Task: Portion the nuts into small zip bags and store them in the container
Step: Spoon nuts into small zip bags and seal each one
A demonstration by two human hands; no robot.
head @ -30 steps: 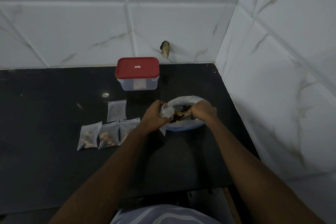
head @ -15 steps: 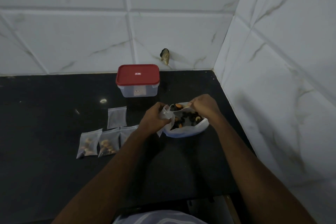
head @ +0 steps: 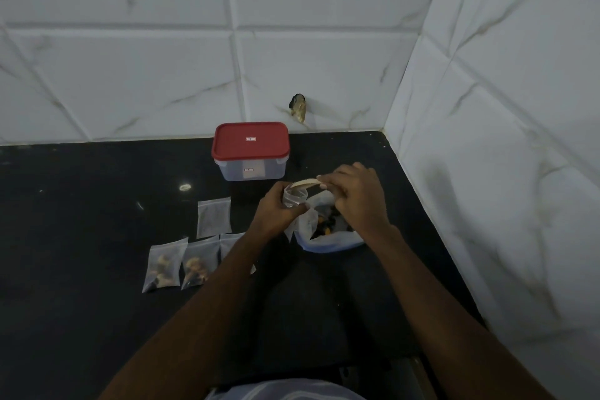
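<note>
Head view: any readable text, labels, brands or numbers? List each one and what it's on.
Lid sticker on the red lid: too blurred to read.
Front sticker on the clear container: too small to read.
Filled zip bags, empty zip bag, bag of nuts, wall tiles: no print visible.
Nothing is legible in this view.

Both your hands meet just in front & to the right of the red-lid container (head: pixel 250 143). L hand (head: pixel 279 213): fingers curled round a small zip bag (head: pixel 295 197), mouth up. R hand (head: pixel 355 196): knuckles up, thumb + forefinger pinching a pale strip (head: pixel 305 183) at the bag's mouth; can't tell what it is. Forearms bare, angling in toward the container from the near side, R hand a bit closer to it than L.
</note>
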